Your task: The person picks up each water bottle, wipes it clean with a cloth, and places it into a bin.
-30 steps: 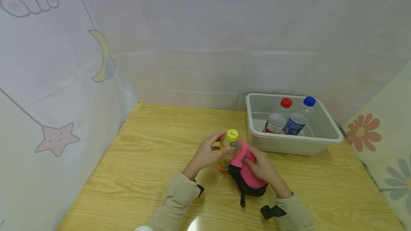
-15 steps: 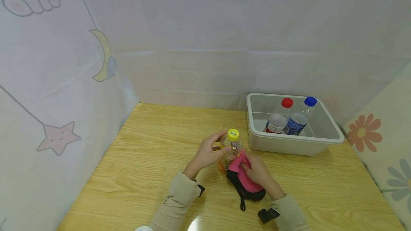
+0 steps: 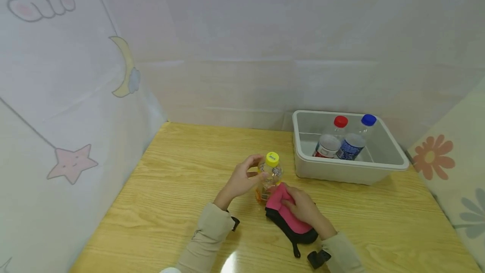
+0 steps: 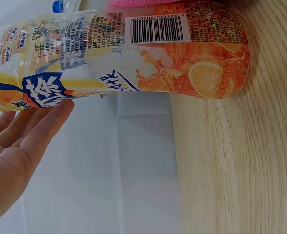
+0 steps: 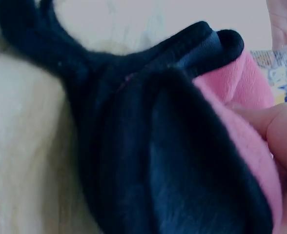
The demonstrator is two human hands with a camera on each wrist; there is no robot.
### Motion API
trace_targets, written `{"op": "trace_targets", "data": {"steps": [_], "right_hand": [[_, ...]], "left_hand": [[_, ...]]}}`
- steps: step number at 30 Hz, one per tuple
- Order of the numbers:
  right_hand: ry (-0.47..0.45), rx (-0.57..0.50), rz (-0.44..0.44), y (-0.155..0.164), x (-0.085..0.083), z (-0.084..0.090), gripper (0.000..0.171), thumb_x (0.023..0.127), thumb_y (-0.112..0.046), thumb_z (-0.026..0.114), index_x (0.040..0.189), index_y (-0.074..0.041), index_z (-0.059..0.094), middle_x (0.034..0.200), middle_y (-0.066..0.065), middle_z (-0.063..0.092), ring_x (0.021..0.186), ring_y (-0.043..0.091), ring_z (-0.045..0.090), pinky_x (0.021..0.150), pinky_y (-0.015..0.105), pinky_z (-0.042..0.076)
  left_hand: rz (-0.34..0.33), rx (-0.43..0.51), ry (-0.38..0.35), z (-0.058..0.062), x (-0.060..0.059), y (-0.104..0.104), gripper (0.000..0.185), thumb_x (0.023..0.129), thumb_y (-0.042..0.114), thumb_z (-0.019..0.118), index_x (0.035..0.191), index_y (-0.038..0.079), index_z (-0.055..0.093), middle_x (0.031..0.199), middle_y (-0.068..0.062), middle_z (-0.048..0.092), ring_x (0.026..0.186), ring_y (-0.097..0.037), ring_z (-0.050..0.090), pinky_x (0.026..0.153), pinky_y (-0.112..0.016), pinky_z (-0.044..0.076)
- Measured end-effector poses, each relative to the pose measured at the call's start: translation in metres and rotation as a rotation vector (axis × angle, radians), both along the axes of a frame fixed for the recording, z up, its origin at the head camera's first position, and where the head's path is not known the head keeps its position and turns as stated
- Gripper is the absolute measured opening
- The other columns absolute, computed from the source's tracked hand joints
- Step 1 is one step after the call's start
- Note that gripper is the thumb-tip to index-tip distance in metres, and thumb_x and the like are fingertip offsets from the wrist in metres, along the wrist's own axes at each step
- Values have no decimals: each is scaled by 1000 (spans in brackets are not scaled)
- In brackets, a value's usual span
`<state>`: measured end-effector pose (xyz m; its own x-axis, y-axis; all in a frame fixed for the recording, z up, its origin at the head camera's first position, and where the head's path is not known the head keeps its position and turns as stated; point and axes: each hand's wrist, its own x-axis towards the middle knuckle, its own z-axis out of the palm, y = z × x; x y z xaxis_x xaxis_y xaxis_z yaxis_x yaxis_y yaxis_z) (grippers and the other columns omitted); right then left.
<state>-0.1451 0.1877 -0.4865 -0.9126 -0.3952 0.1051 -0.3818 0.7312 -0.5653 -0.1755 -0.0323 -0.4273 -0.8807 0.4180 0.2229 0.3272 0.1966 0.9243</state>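
A clear plastic bottle [image 3: 274,172] with a yellow cap [image 3: 272,159] stands upright on the table in the head view. My left hand [image 3: 241,180] holds its upper part, thumb in front and fingers at the far side. The left wrist view shows the bottle's printed label [image 4: 133,58] with orange slices and a barcode. Against the bottle's lower right side lies a pink cloth pouch or mitt [image 3: 292,219] with black edging and a black loop. My right hand [image 3: 302,206] pinches its pink fabric. The right wrist view shows the black edging [image 5: 133,146] up close, with the fabric folded.
A pale grey plastic bin [image 3: 348,174] stands at the back right. Inside lean a red-capped bottle [image 3: 328,143] and a blue-capped bottle [image 3: 352,143]. The wooden table [image 3: 182,172] meets printed cloth walls behind and at both sides.
My right hand has drawn the pink and black cloth item down along the bottle's right side. The left hand and the bottle stay nearly where they were.
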Motion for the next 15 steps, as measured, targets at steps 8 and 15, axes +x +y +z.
{"op": "trace_targets", "data": {"steps": [8, 15], "right_hand": [[-39, -91, 22, 2, -3, -7, 59, 87, -38, 58, 132, -1, 46, 118, 11, 58, 100, 23, 56, 82, 42, 48], [70, -120, -52, 5, -1, -9, 51, 83, -24, 67, 124, 2, 53, 115, 17, 59, 103, 31, 57, 84, 47, 47]], "left_hand": [[-17, 11, 7, -2, -3, -2, 49, 89, 18, 60, 131, 2, 42, 130, -13, 47, 118, -26, 46, 90, -39, 47], [-40, 28, -1, 17, 7, -2, 46, 89, 7, 58, 129, -6, 41, 129, -22, 46, 118, -35, 44, 91, -49, 44]]}}
